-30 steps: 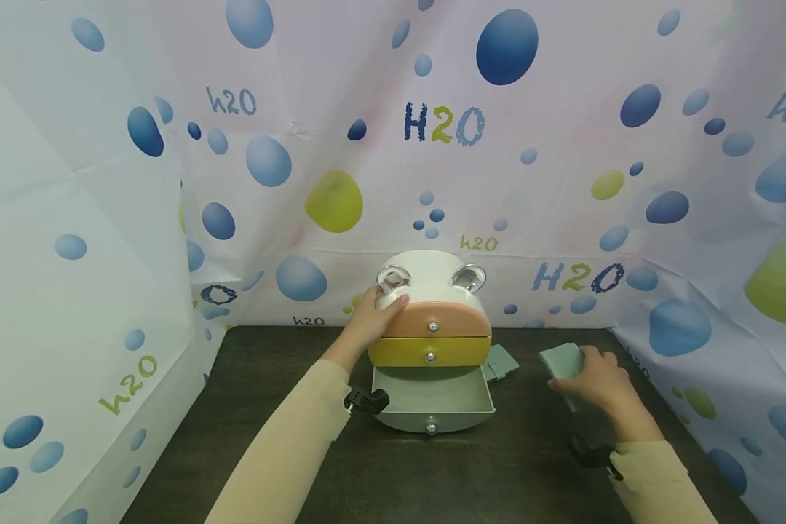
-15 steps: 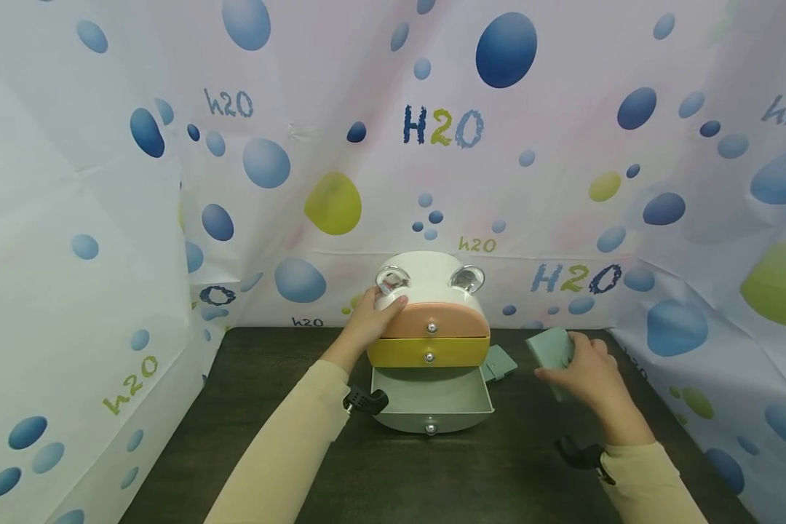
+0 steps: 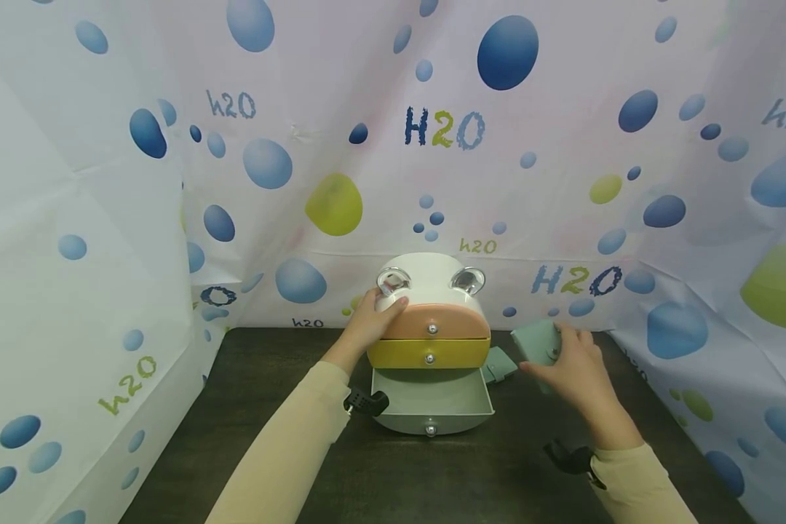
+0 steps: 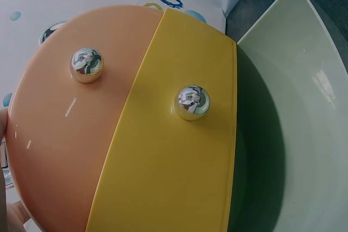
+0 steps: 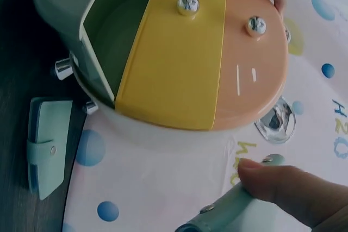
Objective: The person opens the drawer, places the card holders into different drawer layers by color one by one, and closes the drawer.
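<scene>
A small frog-like drawer box (image 3: 427, 275) with a white top and clear ear-shaped loops stands at the middle of the table. Its orange drawer (image 3: 458, 326) and yellow drawer (image 3: 460, 354) are pushed in, while the pale green bottom drawer (image 3: 426, 394) is pulled out, nothing visible inside. My left hand (image 3: 367, 324) grips the box's upper left side, thumb on the front edge. Right of the box, my right hand (image 3: 581, 371) holds a mint green wallet (image 3: 534, 340) with a snap, raised over the table. In the right wrist view my thumb (image 5: 288, 186) presses on its edge.
A second mint green wallet (image 5: 54, 145) with a strap and snap lies on the dark table (image 3: 288, 437), close by the box's right side. A white curtain (image 3: 393, 182) printed with blue and green drops surrounds the table at the back and both sides.
My right hand has moved left and slightly up with the wallet, toward the drawer box, turning it somewhat. My left hand and the drawer box have stayed in place.
</scene>
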`<state>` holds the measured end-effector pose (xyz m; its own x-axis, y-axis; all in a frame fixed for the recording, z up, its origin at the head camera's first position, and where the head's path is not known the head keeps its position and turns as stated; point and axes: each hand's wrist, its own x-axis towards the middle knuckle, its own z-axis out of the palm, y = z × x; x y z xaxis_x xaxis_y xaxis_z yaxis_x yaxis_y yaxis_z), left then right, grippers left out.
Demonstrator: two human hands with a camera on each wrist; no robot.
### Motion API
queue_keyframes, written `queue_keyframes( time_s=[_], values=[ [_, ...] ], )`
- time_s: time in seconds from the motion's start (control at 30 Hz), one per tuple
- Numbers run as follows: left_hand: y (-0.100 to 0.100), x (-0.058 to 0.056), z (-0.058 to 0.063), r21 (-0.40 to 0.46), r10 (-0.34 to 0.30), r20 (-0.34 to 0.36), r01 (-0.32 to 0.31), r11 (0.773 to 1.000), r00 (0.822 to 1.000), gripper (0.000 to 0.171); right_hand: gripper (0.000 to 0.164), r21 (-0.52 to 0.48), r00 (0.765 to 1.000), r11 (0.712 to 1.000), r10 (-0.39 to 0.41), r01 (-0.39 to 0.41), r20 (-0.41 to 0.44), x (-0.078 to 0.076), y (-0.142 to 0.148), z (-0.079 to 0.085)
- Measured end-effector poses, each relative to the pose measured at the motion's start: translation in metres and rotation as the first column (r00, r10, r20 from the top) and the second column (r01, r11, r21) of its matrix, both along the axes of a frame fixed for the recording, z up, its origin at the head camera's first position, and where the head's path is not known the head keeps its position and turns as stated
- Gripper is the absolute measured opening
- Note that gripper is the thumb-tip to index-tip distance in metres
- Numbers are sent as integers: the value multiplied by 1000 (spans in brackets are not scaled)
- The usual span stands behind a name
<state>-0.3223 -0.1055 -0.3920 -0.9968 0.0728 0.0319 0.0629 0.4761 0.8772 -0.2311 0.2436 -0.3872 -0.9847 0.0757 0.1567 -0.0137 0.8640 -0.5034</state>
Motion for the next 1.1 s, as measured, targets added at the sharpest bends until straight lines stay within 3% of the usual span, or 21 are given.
queue_keyframes(
  time_s=[0.3, 0.6, 0.87, 1.1],
  values=[
    [1, -1, -1, 13, -1, -3, 1, 1000, 1000, 93, 101, -6, 987, 1000, 22, -23, -156, 0, -14, 3],
    [2, -2, -3, 16, 6, 3, -6, 1000, 1000, 95, 96, -23, 944, 997, 59, -70, -325, -3, -30, -6],
    [1, -1, -3, 24, 6, 0, -6, 1000, 1000, 95, 94, -15, 905, 992, 107, -125, -411, -6, -43, -16],
    [1, -1, -3, 17, 6, 3, -6, 1000, 1000, 96, 95, 23, 883, 984, 167, -175, -439, -6, -53, -22]
  ],
)
